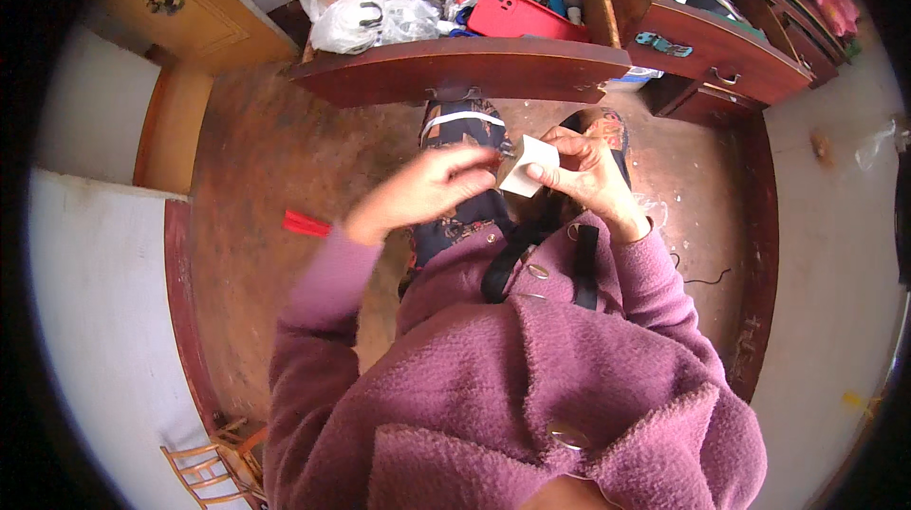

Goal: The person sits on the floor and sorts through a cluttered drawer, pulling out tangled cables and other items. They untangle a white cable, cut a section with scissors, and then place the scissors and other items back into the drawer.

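Note:
A small white box (528, 167), probably cardboard, is held above my lap. My right hand (587, 172) grips it, with the thumb on its near face and the fingers along its far right side. My left hand (434, 186) is blurred by motion at the box's left side. Its fingertips point at the box; whether they touch it or hold anything cannot be made out. Beyond both hands is an open wooden drawer (455, 69) full of loose items. Among them are a red phone case (523, 14) and crumpled clear plastic bags (377, 19).
To the right, a second open drawer (719, 47) juts out with papers inside. A wooden door (185, 8) stands at the far left. A red object (306, 223) lies on the floor (242, 154). A small wooden chair (213, 467) is at the lower left, and a dark cord (704, 280) lies at right.

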A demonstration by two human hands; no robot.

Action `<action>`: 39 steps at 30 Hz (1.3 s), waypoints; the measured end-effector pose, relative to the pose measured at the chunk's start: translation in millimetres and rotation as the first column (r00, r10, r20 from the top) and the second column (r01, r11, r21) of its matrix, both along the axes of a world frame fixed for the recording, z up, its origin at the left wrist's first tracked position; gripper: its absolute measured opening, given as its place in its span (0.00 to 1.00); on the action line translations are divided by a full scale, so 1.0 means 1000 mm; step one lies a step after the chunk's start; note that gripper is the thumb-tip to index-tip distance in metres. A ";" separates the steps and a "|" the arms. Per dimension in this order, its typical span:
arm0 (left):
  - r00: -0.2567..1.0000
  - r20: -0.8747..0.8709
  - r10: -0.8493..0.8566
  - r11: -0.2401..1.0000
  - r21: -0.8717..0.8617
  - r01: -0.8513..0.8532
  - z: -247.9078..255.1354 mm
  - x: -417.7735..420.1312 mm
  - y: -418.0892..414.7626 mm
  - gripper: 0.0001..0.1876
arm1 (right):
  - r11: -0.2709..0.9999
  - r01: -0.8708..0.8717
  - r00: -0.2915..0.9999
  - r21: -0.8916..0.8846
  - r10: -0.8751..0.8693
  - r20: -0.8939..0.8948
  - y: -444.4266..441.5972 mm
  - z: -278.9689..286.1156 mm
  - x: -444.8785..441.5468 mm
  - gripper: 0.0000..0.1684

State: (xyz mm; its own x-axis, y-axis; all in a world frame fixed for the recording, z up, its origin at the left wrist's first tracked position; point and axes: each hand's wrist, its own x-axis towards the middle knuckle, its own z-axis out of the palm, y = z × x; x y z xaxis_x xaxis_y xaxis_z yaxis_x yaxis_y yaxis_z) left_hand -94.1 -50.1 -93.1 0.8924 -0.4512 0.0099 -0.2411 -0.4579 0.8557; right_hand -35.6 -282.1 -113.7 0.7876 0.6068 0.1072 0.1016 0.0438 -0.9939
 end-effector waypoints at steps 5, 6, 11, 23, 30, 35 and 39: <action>0.923 -0.384 -0.029 0.865 -0.473 -0.169 -0.006 0.007 -0.031 0.15 | 0.986 0.139 0.957 0.089 -0.111 -0.269 -0.006 -0.001 0.000 0.16; 0.914 -0.406 -0.019 0.829 -0.517 -0.212 -0.003 0.006 -0.032 0.15 | 0.975 0.161 0.930 0.152 -0.098 -0.354 -0.005 -0.006 0.001 0.15; 0.895 -0.446 0.012 0.617 -0.701 -0.358 -0.003 0.013 -0.057 0.11 | 0.775 0.043 0.905 0.630 0.237 -0.353 0.019 -0.001 -0.007 0.28; 0.933 -0.356 0.045 0.942 -0.295 -0.159 -0.021 0.008 -0.002 0.07 | 0.571 0.453 0.836 0.685 -0.004 -0.549 -0.035 0.028 0.017 0.24; 0.940 -0.331 0.089 0.969 -0.190 -0.158 0.017 -0.011 0.030 0.09 | 0.354 0.336 0.900 0.873 0.152 -0.408 -0.099 0.086 0.030 0.30; 0.929 0.358 -0.090 0.995 0.082 0.065 0.027 0.016 0.002 0.20 | 0.308 0.203 0.955 0.929 0.146 -0.257 -0.164 0.139 0.026 0.34; 0.974 0.211 0.086 0.993 0.059 -0.101 -0.010 0.028 0.021 0.09 | 0.320 0.189 0.976 0.928 0.044 -0.213 -0.223 0.169 0.019 0.20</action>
